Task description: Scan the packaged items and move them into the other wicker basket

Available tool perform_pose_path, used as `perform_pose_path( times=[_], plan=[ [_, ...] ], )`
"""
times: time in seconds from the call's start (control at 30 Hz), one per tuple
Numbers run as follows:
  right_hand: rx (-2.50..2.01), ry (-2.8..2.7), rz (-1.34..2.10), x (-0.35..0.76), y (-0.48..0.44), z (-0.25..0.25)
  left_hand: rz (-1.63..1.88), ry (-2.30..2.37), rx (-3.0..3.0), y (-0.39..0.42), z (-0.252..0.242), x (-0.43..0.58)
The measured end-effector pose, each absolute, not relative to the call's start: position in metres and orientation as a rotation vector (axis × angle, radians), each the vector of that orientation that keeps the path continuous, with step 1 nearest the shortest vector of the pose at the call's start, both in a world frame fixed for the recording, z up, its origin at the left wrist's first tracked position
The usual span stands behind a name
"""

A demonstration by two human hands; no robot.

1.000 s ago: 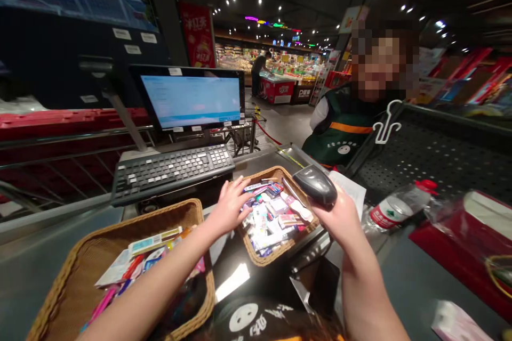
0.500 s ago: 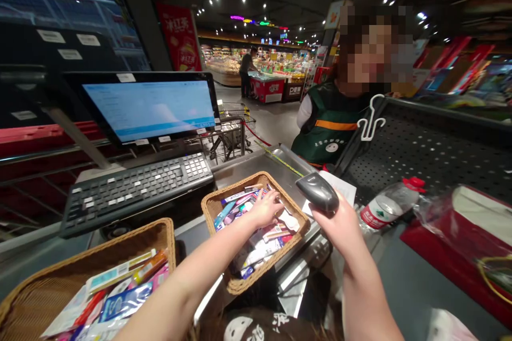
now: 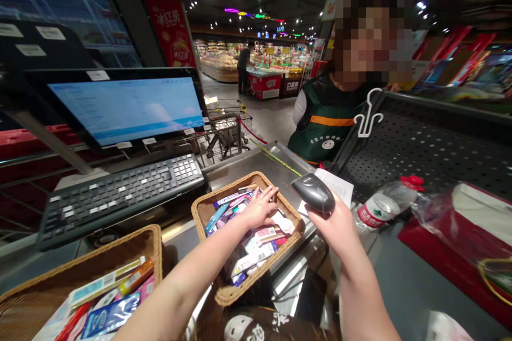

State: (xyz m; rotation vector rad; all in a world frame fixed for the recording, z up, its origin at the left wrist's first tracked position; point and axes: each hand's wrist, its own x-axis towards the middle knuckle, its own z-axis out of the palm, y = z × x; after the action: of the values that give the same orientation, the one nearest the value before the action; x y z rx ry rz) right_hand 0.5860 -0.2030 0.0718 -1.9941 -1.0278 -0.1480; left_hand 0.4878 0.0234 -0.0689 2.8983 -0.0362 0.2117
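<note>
My left hand (image 3: 261,210) lies over the small packaged goods (image 3: 256,253) in a wicker basket (image 3: 224,298), its fingers spread and touching the items. Tubes and slim packs fill that basket. In my right hand (image 3: 331,224) is a dark grey handheld barcode scanner (image 3: 314,192), its head tilted toward the basket's far right corner. The scanner's handle is mostly hidden by my fingers. At the lower left stands a second wicker basket (image 3: 158,248), with a blue packet (image 3: 110,317) and an orange tube (image 3: 136,277) among its contents.
A monitor (image 3: 132,109) and black keyboard (image 3: 124,194) stand on the left. On the right are a water bottle (image 3: 386,205), a red box (image 3: 448,261) and a perforated panel (image 3: 432,144) with a white hook (image 3: 367,117). A person in a green apron (image 3: 320,136) stands across the counter.
The view has shifted slightly, so the baskets and monitor appear further left. My left hand's fingers look more spread out over the goods. The scanner stays in my right hand.
</note>
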Motion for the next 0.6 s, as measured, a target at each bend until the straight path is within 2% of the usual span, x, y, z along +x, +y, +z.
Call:
perform_pose_path(
  times=[0.6],
  plan=[
    [-1.998,-1.056,-0.145,0.584,-0.198,0.071,0.182,-0.009,2.850,0.018,-0.063,0.490]
  ],
)
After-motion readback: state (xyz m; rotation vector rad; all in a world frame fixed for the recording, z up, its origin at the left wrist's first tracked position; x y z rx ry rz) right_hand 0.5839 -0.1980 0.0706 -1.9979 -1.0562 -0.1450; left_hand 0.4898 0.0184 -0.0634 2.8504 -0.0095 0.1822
